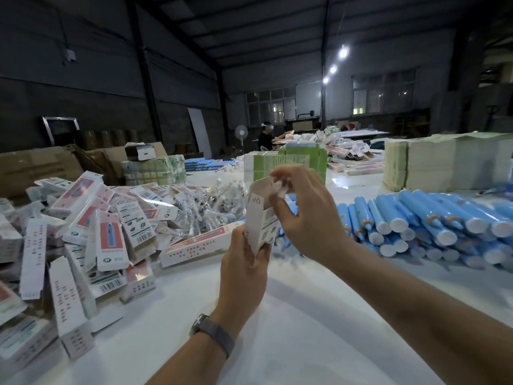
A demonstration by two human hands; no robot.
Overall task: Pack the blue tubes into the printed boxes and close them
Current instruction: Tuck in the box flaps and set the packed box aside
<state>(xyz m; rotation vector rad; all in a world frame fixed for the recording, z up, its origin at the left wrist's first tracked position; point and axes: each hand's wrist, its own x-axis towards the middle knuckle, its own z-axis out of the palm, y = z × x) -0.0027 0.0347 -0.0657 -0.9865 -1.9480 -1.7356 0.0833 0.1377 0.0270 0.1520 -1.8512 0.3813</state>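
I hold a white printed box (261, 215) upright above the white table (305, 315). My left hand (244, 268) grips its lower end. My right hand (302, 207) pinches the open flap at its top end, with the fingertips curled over the opening. What lies inside the box is hidden. Blue tubes (422, 220) with white caps lie stacked in a long heap to the right, just behind my right hand. Closed printed boxes (91, 232) in white and red lie heaped on the left.
Clear bagged small parts (211, 201) are piled behind the held box. Green and white cartons (288, 162) and stacked flat packs (444, 162) stand at the back. Brown cartons (41, 165) sit far left. A person (266, 137) works at a far table.
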